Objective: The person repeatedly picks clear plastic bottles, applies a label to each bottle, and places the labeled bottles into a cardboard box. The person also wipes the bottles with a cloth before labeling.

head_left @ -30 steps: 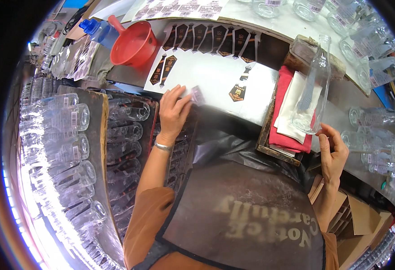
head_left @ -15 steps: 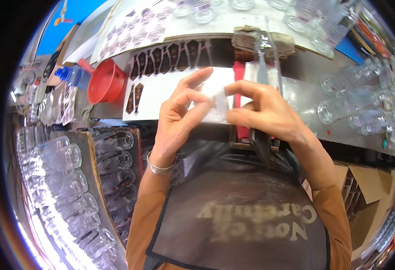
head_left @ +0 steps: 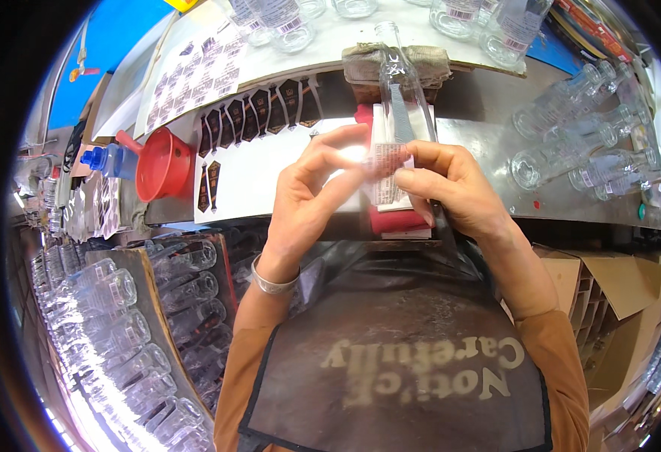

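A thin see-through label with small print is stretched between my two hands. My right hand pinches its right edge between thumb and forefinger. On the other side, my left hand has thumb and forefinger at the label's left edge, partly washed out by glare. Beneath and beyond them, a clear glass bottle lies with its neck pointing away, across a folded cloth on a block. White padding over a red cloth lies under the label and my fingers.
Dark tie-shaped labels line a white sheet at the left, beside a red dipper and a blue bottle. Clear bottles lie at the right, stand on the back shelf and fill racks lower left. An open carton is lower right.
The view has shifted, so the bench things sit further left in the picture. The label has turned flatter toward me and its print shows; both hands stay close together on it.
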The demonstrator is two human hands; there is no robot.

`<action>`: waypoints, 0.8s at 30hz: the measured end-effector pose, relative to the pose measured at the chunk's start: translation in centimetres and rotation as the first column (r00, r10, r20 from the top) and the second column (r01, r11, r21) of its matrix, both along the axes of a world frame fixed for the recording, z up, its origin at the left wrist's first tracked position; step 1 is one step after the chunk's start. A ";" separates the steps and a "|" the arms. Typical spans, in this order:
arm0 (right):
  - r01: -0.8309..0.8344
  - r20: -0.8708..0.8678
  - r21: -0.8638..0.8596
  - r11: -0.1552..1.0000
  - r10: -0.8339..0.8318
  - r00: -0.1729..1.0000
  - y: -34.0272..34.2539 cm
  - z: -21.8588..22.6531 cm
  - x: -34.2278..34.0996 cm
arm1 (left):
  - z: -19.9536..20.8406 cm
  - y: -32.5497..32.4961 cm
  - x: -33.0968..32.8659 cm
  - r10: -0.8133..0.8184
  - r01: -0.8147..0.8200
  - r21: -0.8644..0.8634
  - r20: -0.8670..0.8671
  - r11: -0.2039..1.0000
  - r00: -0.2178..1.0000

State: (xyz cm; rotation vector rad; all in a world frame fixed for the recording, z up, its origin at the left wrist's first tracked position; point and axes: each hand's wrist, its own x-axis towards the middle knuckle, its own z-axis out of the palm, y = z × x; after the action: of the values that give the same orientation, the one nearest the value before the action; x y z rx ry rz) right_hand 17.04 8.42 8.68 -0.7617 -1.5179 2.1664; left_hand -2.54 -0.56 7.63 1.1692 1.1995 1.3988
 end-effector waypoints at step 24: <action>0.138 0.053 0.311 0.940 -0.162 0.985 0.1 -2.3 3.5 | 2.0 4.2 2.0 -0.170 0.151 -0.080 -0.345 0.985 0.923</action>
State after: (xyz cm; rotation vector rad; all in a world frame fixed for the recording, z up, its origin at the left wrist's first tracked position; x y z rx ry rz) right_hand 20.58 8.48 6.43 -0.8317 -1.7222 1.7537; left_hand -0.51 3.63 9.66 1.4882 1.3408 1.0563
